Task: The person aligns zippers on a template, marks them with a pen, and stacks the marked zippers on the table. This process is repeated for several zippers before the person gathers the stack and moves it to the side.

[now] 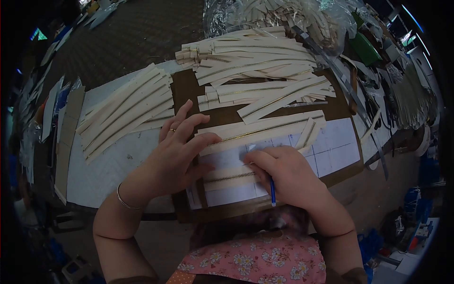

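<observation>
My left hand, with a ring and a bracelet, has its fingers spread at the left ends of two cream zipper strips. The upper zipper strip has gold teeth and runs across the ruled white paper. Nearer me lies the lower zipper strip, partly under my right hand. My right hand is closed over that strip's right part, and a blue pen sticks out below it. Its fingertips are partly hidden. A short zipper piece rests slanted on the paper's upper edge.
The paper lies on a brown board. Behind it is a heap of zipper strips, with another fanned stack at left. A long metal ruler crosses the right side. A clear plastic bag of strips stands at the back.
</observation>
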Tool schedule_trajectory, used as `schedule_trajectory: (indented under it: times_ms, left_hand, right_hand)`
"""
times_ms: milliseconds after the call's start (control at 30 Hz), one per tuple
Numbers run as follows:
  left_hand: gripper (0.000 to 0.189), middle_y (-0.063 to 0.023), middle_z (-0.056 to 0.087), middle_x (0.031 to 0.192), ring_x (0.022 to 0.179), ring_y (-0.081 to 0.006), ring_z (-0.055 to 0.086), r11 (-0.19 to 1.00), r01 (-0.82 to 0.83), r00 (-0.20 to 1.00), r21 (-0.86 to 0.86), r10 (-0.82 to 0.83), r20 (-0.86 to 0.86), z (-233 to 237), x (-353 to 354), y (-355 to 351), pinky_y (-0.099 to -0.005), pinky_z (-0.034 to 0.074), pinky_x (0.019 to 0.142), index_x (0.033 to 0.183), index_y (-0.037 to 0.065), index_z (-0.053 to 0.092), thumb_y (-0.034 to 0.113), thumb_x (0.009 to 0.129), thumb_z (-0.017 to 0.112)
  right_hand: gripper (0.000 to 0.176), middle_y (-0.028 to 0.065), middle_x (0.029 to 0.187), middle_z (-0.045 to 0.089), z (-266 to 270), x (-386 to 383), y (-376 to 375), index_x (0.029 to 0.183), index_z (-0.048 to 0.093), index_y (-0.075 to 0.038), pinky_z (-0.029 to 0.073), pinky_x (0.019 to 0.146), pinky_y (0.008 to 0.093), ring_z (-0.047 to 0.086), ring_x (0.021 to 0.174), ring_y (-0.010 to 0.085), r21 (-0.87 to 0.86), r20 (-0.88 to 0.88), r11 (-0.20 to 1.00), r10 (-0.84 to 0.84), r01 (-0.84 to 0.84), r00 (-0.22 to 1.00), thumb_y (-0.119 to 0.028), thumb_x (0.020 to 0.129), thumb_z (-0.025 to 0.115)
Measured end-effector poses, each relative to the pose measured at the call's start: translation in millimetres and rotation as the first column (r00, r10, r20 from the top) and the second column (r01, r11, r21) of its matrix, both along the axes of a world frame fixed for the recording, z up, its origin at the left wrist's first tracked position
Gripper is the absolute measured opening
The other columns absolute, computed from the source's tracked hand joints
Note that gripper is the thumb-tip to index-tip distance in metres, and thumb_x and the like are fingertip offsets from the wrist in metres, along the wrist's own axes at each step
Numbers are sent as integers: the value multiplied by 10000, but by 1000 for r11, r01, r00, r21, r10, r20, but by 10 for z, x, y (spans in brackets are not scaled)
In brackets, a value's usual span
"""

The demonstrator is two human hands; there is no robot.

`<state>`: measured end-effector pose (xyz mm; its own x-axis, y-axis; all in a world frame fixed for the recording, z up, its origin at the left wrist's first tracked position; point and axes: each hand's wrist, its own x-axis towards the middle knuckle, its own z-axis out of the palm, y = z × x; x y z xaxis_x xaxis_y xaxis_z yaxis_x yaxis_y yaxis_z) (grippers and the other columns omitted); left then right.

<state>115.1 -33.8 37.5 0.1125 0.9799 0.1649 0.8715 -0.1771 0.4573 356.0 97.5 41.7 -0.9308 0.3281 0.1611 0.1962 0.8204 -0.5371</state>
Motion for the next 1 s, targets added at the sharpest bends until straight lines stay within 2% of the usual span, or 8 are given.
schedule_trajectory:
  times_ms: [200,400,467,600,700,800,933,1000]
  left_hand:
    - [646,-140,379,1484,1503,-475,159,994,47,999,-98,-48,-13,31,-6,-15,-558,179,1192,1326,203,554,304,760,849]
    - [699,-155,316,1523,1509,-472,133,992,2,998,-130,-11,-66,41,22,-33,-563,166,1193,1354,207,540,332,745,861]
    - [710,-156,312,1525,1512,-469,125,991,0,997,-137,-10,-77,43,27,-38,-563,163,1193,1359,208,538,333,741,864]
    - [735,-152,293,1540,1519,-458,105,984,-20,994,-176,1,-106,70,37,-37,-563,152,1196,1373,211,532,329,731,871]
    - [748,-149,287,1549,1520,-454,105,984,-21,995,-176,4,-101,80,40,-33,-561,152,1199,1377,212,530,330,724,876]
    - [759,-148,288,1552,1519,-456,106,981,-37,994,-192,16,-112,88,54,-28,-557,151,1202,1382,210,527,339,722,878]
    - [768,-152,297,1547,1516,-461,114,975,-51,993,-218,28,-111,130,86,-10,-557,152,1202,1386,208,524,354,721,879]
    - [809,-145,285,1581,1529,-450,98,965,-79,992,-252,50,-119,158,93,-4,-561,176,1209,1403,205,526,305,688,891]
  right_hand:
    - [253,85,767,619,-23,-2,-5,1068,645,-76,477,647,417,627,685,304,18,14,1000,13,-14,1000,-61,816,662]
    - [174,88,780,634,-14,28,-2,1039,661,-93,468,653,412,631,693,305,91,-45,996,-21,25,999,-103,867,682]
    - [107,94,765,651,-74,143,80,981,677,-95,464,658,404,633,689,301,121,-60,986,-105,111,993,-144,888,699]
    - [108,75,729,645,-100,462,324,922,670,-107,480,611,408,635,651,295,235,-134,941,-217,244,967,-208,907,702]
    - [101,113,756,676,-126,720,501,901,700,-78,513,598,405,651,641,315,186,-171,854,-458,485,872,-169,879,739]
    - [98,123,751,675,-145,863,602,914,699,-68,518,612,394,659,646,309,155,-165,812,-540,563,825,-140,868,746]
    - [93,130,754,663,-156,903,615,915,695,-52,518,617,382,653,650,307,165,-224,806,-531,569,817,-124,873,737]
    - [91,130,795,654,-100,947,641,916,691,-37,514,641,353,645,684,284,182,-182,789,-560,587,808,-124,901,713]
